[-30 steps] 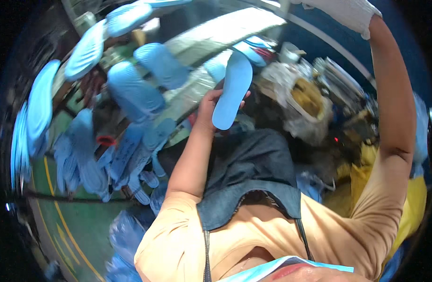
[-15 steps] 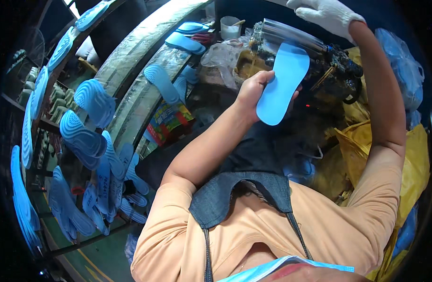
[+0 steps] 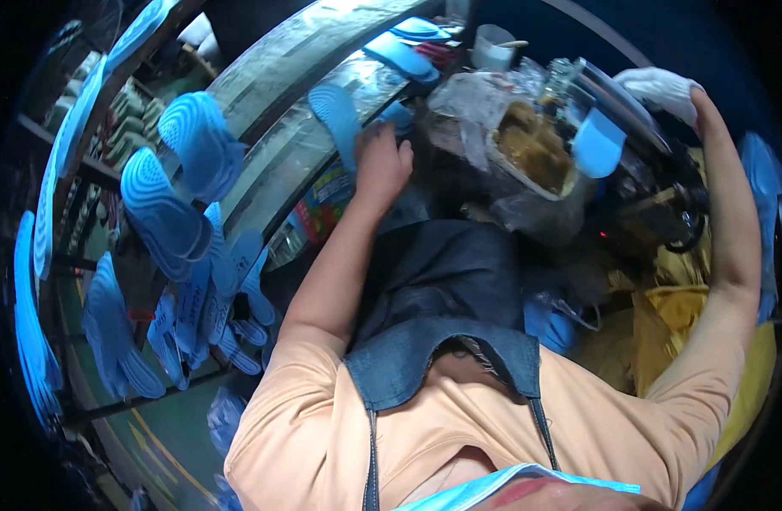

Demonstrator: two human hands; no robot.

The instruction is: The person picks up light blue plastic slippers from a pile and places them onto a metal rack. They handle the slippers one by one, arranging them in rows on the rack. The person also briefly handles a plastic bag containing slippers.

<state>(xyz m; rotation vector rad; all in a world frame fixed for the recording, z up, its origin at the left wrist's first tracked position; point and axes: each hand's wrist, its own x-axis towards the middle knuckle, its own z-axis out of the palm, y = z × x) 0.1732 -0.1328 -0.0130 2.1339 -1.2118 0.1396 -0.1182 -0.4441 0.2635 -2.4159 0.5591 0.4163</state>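
My left hand [image 3: 382, 163] is at the insoles on the plastic-wrapped bench, beside a light blue insole [image 3: 335, 115]; its fingertips are hidden, so its grip is unclear. Another blue insole [image 3: 397, 116] pokes out just past the fingers. My right hand [image 3: 661, 92], in a white knit glove, is open, fingers stretched out by the shiny metal roller [image 3: 625, 100] of a machine. A flat blue insole [image 3: 599, 145] sticks out from under that roller, next to a tub of brownish glue-like stuff [image 3: 533, 152]. Neither hand touches this insole.
Stacks of blue insoles [image 3: 199, 140] hang or lean along the racks at left. More insoles [image 3: 401, 56] lie at the bench's far end, near a white cup [image 3: 493, 49] with a stick. Clear plastic [image 3: 476, 102] wraps the tub area; yellow sacks [image 3: 676, 315] are at right.
My left hand has let go of the flat insole, now at the roller, and moved left to the bench insoles. The view has shifted; my gloved right hand stays by the roller.
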